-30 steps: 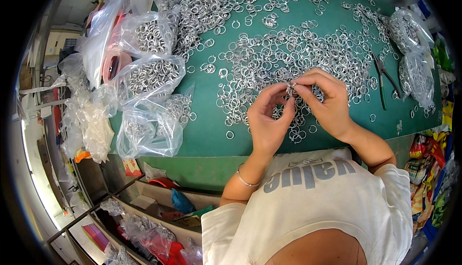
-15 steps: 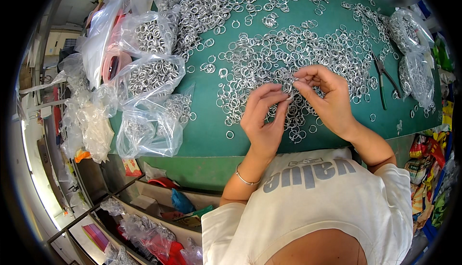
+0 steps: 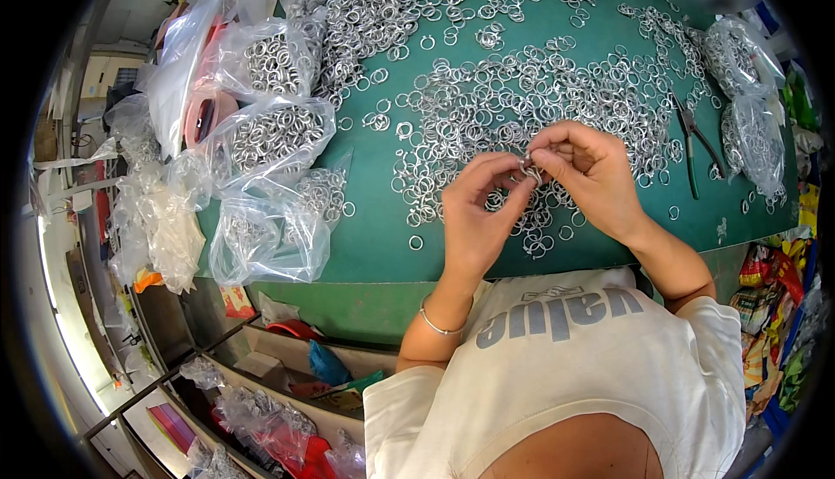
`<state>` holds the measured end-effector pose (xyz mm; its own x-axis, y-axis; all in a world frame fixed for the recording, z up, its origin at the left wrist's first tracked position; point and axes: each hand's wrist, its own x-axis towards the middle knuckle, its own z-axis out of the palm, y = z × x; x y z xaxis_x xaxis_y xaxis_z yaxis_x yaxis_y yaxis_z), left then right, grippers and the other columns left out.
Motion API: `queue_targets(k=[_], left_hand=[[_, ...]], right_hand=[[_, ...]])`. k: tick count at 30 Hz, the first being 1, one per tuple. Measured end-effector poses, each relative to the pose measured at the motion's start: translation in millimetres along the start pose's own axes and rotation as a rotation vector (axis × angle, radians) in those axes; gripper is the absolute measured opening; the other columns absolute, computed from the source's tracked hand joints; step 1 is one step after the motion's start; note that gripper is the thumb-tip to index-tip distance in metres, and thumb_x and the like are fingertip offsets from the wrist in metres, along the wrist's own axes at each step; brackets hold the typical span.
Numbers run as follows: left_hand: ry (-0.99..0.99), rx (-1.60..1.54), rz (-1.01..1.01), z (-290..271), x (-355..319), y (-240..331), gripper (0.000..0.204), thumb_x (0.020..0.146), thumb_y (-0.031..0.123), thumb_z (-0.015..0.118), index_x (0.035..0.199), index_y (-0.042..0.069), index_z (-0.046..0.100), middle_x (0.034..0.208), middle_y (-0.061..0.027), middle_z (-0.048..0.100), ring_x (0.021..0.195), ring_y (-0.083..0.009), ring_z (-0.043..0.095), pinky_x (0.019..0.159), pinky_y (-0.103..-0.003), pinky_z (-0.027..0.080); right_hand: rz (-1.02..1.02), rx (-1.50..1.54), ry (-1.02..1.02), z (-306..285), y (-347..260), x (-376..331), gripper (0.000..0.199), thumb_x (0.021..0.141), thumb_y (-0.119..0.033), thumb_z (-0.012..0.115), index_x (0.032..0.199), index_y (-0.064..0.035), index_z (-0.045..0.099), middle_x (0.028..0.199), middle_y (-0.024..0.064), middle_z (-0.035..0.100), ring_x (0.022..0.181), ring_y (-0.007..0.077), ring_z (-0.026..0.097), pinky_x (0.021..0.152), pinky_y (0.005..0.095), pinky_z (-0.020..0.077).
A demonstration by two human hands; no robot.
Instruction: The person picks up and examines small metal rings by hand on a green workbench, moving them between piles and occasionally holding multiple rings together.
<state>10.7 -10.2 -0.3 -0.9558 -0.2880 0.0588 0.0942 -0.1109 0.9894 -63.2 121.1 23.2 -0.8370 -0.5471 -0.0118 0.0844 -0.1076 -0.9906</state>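
My left hand (image 3: 480, 218) and my right hand (image 3: 591, 179) meet over a wide spread of silver metal rings (image 3: 461, 123). Between thumb and fingertips, the left pinches a metal ring (image 3: 532, 175). The right thumb and forefinger close on the same small spot at the ring's upper edge; whether they grip that ring or a second small piece cannot be made out. Loose rings lie under and around both hands on the green tabletop (image 3: 374, 244). A pair of pliers (image 3: 690, 140) with dark green handles rests to the right of the spread.
At the left stand clear plastic bags (image 3: 274, 236) with rings in them. A larger heap of rings (image 3: 370, 18) lies at the back left. More bagged rings (image 3: 739, 96) sit at the right edge. Below the table on the left is an open drawer (image 3: 296, 357) with mixed items.
My left hand has moved slightly right and up, its fingertips now meeting those of the right hand at the ring. The right hand has barely shifted.
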Motion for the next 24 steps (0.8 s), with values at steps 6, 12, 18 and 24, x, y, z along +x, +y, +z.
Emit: queue_targets(k=[6, 12, 18, 24], left_hand=[[0.113, -0.077, -0.051, 0, 0, -2, 0.018, 0.078, -0.010, 0.059, 0.095, -0.004, 0.060, 0.094, -0.0077, 0.057, 0.081, -0.0104, 0.056, 0.069, -0.021, 0.049], [0.207, 0.077, 0.046, 6, 0, -3, 0.014, 0.082, -0.005, 0.056, 0.096, -0.003, 0.060, 0.091, -0.0066, 0.058, 0.074, -0.0098, 0.055, 0.065, -0.021, 0.047], [0.060, -0.447, -0.301, -7, 10, 1, 0.017, 0.086, 0.002, 0.054, 0.101, -0.004, 0.059, 0.086, -0.0060, 0.060, 0.069, -0.0098, 0.054, 0.061, -0.021, 0.044], [0.075, -0.539, -0.286, -5, 9, 3, 0.016, 0.088, 0.005, 0.053, 0.101, -0.004, 0.058, 0.087, -0.0059, 0.060, 0.076, -0.0107, 0.055, 0.065, -0.025, 0.046]], right_hand=[[0.052, 0.028, -0.012, 0, 2, 0, 0.009, 0.085, 0.000, 0.056, 0.093, 0.0036, 0.058, 0.083, 0.0040, 0.060, 0.073, 0.0071, 0.056, 0.064, 0.0208, 0.0476], [-0.240, -0.306, -0.049, 1, -1, 5, 0.010, 0.080, 0.006, 0.055, 0.088, 0.0027, 0.060, 0.078, 0.0079, 0.058, 0.073, 0.0164, 0.059, 0.063, 0.0255, 0.0471], [-0.352, -0.515, -0.060, -5, -7, 8, 0.009, 0.076, 0.006, 0.058, 0.084, 0.0024, 0.060, 0.077, 0.0116, 0.056, 0.070, 0.0256, 0.058, 0.060, 0.0315, 0.0452], [-0.433, -0.702, -0.017, -2, -9, 2, 0.009, 0.077, 0.004, 0.058, 0.086, 0.0020, 0.058, 0.078, 0.0127, 0.054, 0.068, 0.0277, 0.056, 0.058, 0.0339, 0.0440]])
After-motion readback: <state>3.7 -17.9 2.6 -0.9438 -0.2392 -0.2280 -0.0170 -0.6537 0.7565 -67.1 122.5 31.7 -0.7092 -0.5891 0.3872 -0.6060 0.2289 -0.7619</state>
